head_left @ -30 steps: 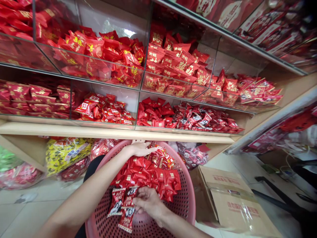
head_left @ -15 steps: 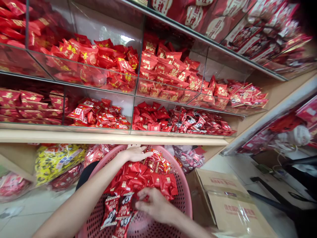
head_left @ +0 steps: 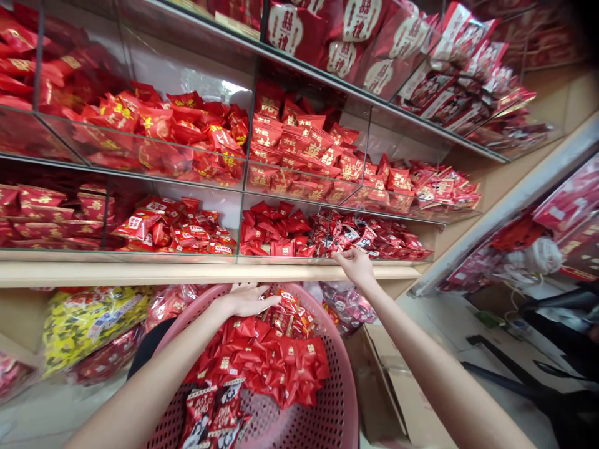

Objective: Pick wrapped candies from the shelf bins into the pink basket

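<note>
A pink perforated basket [head_left: 344, 374] holds a heap of plain red packets [head_left: 281, 358], with red-and-black packets [head_left: 199, 408] at its near left. My left hand [head_left: 243, 300] lies at the basket's far rim, fingers spread, palm down. Up at the front edge of the lower shelf is my right hand [head_left: 355, 265], its thumb and fingers pinched beside the red-and-black packets [head_left: 350, 236] behind the glass. Whatever those fingertips hold, if anything, is too small to make out.
Glass-fronted shelf compartments of red packets rise behind a pale wooden ledge [head_left: 140, 273]. Below it lie a yellow bag [head_left: 93, 324] and a clear bag of pink-red packets [head_left: 349, 302]. A cardboard box [head_left: 412, 399] stands right of the basket; black chair legs [head_left: 510, 368] are farther right.
My right hand has moved from inside the basket up and right to the lower shelf's front edge. My left hand stays at the far rim. The view has shifted slightly.
</note>
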A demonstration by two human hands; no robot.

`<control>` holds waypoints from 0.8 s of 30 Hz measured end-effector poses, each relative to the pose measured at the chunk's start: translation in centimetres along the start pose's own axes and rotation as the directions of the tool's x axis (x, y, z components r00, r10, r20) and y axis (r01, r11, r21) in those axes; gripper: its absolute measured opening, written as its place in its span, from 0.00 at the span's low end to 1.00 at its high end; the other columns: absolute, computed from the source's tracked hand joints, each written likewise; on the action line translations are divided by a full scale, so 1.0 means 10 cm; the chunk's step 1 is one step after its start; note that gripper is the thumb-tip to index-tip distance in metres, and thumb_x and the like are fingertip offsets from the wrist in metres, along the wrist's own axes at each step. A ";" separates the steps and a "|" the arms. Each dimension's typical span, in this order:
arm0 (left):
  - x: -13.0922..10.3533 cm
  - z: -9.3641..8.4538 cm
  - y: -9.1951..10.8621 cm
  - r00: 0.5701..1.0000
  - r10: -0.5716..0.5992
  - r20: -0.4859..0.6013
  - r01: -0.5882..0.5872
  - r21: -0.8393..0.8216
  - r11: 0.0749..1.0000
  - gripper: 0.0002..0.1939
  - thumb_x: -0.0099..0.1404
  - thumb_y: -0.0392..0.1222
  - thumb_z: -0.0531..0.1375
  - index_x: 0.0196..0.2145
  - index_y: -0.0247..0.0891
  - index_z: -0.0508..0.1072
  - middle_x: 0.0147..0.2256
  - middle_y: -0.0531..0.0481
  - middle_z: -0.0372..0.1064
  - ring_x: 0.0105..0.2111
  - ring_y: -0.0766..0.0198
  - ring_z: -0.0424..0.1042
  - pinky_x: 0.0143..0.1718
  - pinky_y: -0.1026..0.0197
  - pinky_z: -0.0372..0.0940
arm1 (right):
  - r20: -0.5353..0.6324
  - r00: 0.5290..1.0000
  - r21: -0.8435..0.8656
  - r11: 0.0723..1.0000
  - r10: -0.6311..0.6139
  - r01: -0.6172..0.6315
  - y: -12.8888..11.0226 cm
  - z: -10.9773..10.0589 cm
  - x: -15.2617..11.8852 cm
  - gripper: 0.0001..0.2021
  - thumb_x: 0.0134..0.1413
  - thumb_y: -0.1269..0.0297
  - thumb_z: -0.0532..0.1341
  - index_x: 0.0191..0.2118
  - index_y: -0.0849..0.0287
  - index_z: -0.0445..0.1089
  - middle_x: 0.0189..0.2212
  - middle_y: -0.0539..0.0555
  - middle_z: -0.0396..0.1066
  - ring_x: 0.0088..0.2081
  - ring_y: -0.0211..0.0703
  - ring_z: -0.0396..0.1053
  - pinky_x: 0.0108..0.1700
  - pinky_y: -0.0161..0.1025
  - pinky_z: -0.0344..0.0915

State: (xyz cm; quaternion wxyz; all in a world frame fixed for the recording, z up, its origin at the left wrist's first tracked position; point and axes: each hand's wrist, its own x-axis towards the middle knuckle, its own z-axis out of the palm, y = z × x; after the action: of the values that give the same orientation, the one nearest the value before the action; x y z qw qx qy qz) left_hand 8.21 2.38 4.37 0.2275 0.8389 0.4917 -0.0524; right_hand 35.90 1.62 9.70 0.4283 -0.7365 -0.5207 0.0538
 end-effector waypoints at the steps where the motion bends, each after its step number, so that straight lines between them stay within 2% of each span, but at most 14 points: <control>1: 0.00 0.00 0.00 1.000 0.004 0.000 -0.004 -0.003 1.000 0.50 0.50 0.75 0.32 0.60 0.41 0.53 0.61 0.36 0.47 0.59 0.42 0.47 0.56 0.41 0.41 | -0.005 1.000 -0.020 1.000 0.018 -0.018 0.01 0.03 0.04 0.13 0.38 0.53 0.61 0.20 0.59 0.64 0.20 0.53 0.68 0.26 0.43 0.65 0.30 0.37 0.57; 4: 0.01 0.01 -0.02 1.000 0.007 0.001 -0.007 -0.008 1.000 0.50 0.50 0.75 0.31 0.61 0.42 0.52 0.61 0.38 0.45 0.59 0.42 0.47 0.56 0.42 0.42 | -0.050 0.998 -0.029 0.999 0.032 -0.033 0.04 0.06 0.10 0.09 0.36 0.60 0.61 0.16 0.58 0.63 0.20 0.53 0.68 0.27 0.45 0.65 0.32 0.38 0.57; 8: 0.02 0.02 -0.02 1.000 0.001 -0.005 -0.001 -0.003 1.000 0.49 0.51 0.75 0.32 0.60 0.43 0.53 0.62 0.40 0.42 0.60 0.42 0.45 0.56 0.41 0.41 | -0.062 0.997 0.059 0.997 0.053 -0.049 0.09 0.03 0.14 0.07 0.37 0.65 0.58 0.15 0.58 0.61 0.17 0.53 0.67 0.26 0.45 0.66 0.32 0.38 0.59; 12: 0.02 0.02 -0.02 1.000 0.003 -0.011 -0.003 -0.008 1.000 0.47 0.52 0.74 0.33 0.60 0.42 0.53 0.62 0.39 0.44 0.60 0.44 0.46 0.57 0.41 0.40 | -0.068 0.992 0.219 0.971 0.110 -0.092 0.16 -0.02 0.18 0.06 0.39 0.63 0.57 0.19 0.58 0.61 0.16 0.52 0.66 0.22 0.44 0.67 0.28 0.38 0.62; 17: 0.00 0.01 -0.01 1.000 0.004 -0.006 -0.003 0.003 1.000 0.48 0.52 0.74 0.33 0.60 0.42 0.53 0.61 0.37 0.47 0.59 0.43 0.48 0.56 0.42 0.42 | -0.078 0.982 0.414 0.902 0.169 -0.122 0.21 -0.12 0.22 0.06 0.40 0.63 0.57 0.23 0.58 0.60 0.19 0.52 0.66 0.20 0.42 0.68 0.22 0.37 0.65; 21: 0.00 0.00 -0.01 1.000 0.002 -0.008 -0.002 0.005 1.000 0.48 0.51 0.74 0.33 0.60 0.43 0.53 0.61 0.38 0.48 0.59 0.43 0.48 0.56 0.42 0.42 | -0.114 0.976 0.514 0.852 0.188 -0.104 0.20 -0.27 0.23 0.08 0.42 0.62 0.58 0.25 0.58 0.58 0.22 0.51 0.66 0.21 0.42 0.70 0.23 0.38 0.68; 24: 0.00 0.00 0.00 1.000 0.007 -0.014 -0.007 0.004 1.000 0.47 0.51 0.74 0.33 0.60 0.43 0.54 0.61 0.38 0.47 0.59 0.43 0.47 0.56 0.42 0.41 | -0.156 0.973 0.626 0.779 0.170 -0.035 0.12 -0.42 0.12 0.13 0.41 0.58 0.62 0.27 0.58 0.58 0.22 0.48 0.65 0.22 0.41 0.71 0.25 0.38 0.70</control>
State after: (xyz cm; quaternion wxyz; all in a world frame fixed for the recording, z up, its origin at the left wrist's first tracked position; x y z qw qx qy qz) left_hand 8.25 2.36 4.39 0.2225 0.8415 0.4901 -0.0468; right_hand 39.51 0.10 12.00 0.6934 -0.5841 -0.3865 0.1693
